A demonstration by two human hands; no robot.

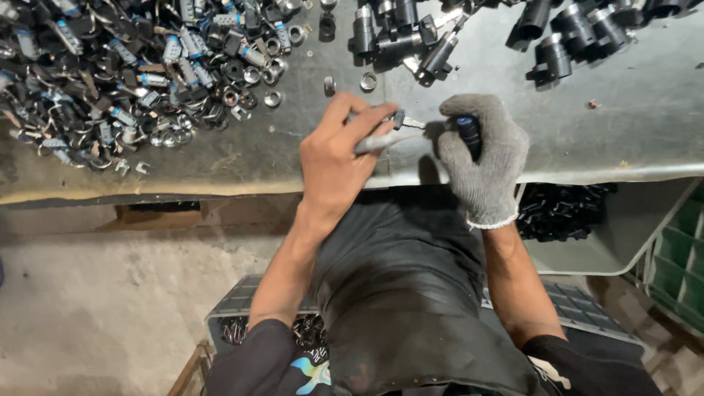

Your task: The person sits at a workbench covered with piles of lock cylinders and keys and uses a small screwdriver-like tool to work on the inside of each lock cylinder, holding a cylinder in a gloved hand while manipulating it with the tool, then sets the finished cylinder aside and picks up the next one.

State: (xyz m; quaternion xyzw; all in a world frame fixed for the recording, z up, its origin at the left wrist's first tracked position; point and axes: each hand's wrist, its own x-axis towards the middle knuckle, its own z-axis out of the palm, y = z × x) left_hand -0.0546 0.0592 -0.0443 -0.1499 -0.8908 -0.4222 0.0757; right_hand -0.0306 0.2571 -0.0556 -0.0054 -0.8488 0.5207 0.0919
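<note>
Right hand (480,158), in a grey knit glove, clamped around a black cylindrical part (469,134) with a blue band near its top, only the upper end showing above the glove. Left hand (339,158), bare, fingers pinched together on a slim metal tool (387,138) with a pale handle, tip pointing at the black cylindrical part and almost touching the glove. Both over the near edge of the grey sheet-metal bench (623,125), just beside each other.

Beyond the black cylindrical part, toward the far side of the bench: a cluster of black lock-like cylinder bodies (400,40), some with bright metal ends, and two loose metal rings (369,81) lying between that cluster and the hands. Farther right of the black cylindrical part, near the far edge: another group of black cylinder bodies (579,33). Well to the left of it: a broad heap of small mixed parts (125,73), black pieces, silver rings, blue-banded bits, spread across the bench.

Below the black cylindrical part, under the bench edge: a dark apron (403,293) over the lap. Down and right of it: a grey tray (631,235) holding black parts (565,213), with a green crate (682,264) beside it. Down and left: bare concrete floor (95,315) and a crate of small parts (238,315) by the knee.
</note>
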